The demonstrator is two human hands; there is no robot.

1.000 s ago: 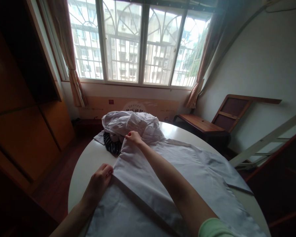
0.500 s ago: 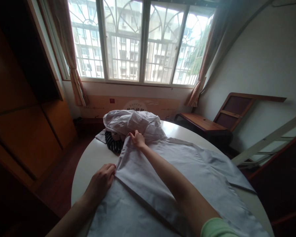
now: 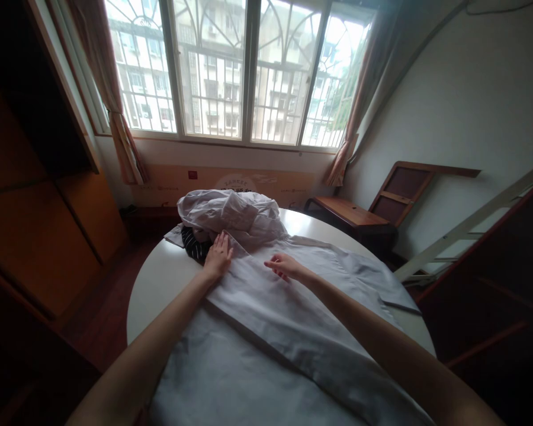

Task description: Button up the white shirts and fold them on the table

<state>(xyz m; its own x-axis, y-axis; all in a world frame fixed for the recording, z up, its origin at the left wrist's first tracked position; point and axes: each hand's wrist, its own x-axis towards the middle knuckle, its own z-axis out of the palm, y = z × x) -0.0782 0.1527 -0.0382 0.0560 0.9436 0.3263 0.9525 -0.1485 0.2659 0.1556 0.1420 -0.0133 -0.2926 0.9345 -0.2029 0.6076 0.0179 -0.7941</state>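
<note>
1. White shirt [image 3: 293,331] lay spread flat over the round white table [image 3: 160,284], covering most of the near and right side, one panel folded over along a diagonal edge.
2. Left hand [image 3: 218,255] lay palm down on the far left edge of the folded panel, fingers together and flat, pressing the cloth, gripping nothing.
3. Right hand [image 3: 284,266] rested on the shirt just right of the left hand, fingers loosely spread and slightly curled, fingertips touching the fabric, nothing pinched.
4. The two hands were near each other but apart.
5. A crumpled pile of white clothes [image 3: 231,213] sat at the table's far edge, just beyond the left hand.
6. A dark striped garment [image 3: 193,244] poked out under that pile, just left of the left hand.
7. Behind the table: barred window [image 3: 244,71], curtains [image 3: 115,118] tied at both sides, wooden bench [image 3: 346,213] at the right wall.
8. Wooden wardrobe [image 3: 35,195] stood on the left.
</note>
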